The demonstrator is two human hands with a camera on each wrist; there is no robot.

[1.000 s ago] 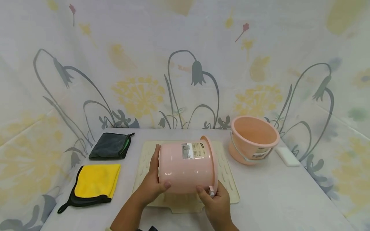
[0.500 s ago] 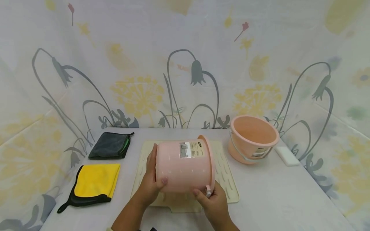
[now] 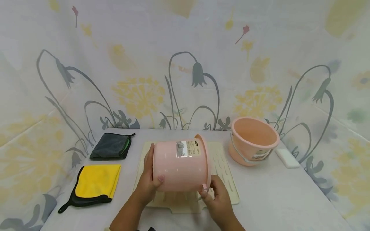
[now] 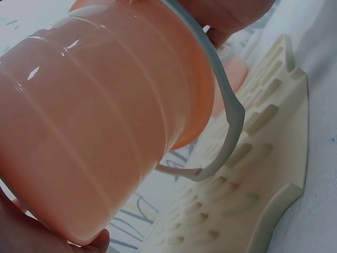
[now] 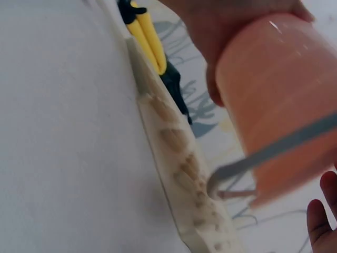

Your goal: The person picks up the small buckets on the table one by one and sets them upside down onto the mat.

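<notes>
A glossy pink bucket (image 3: 179,170) lies on its side in the air above a cream ridged mat (image 3: 224,179), label up and mouth turned right. My left hand (image 3: 146,187) grips its base end, thumb on the near side, fingers around the bottom. At the rim my right hand (image 3: 219,203) has its thumb against the handle lug, its index fingertip at the rim's edge. The grey handle (image 4: 234,118) hangs down toward the mat in the left wrist view. In the right wrist view, right-hand fingertips (image 5: 318,216) show beside the mouth.
Another peach bucket (image 3: 245,157) stands upright at the back right, a white block (image 3: 287,158) beside it. On the left lie a folded dark grey cloth (image 3: 110,146) and a folded yellow cloth (image 3: 98,181) with black edging. A patterned curtain (image 3: 138,57) hangs behind the table.
The held bucket has shifted slightly left along with my left hand. My right thumb and fingers have moved from around the rim to its edge by the handle lug.
</notes>
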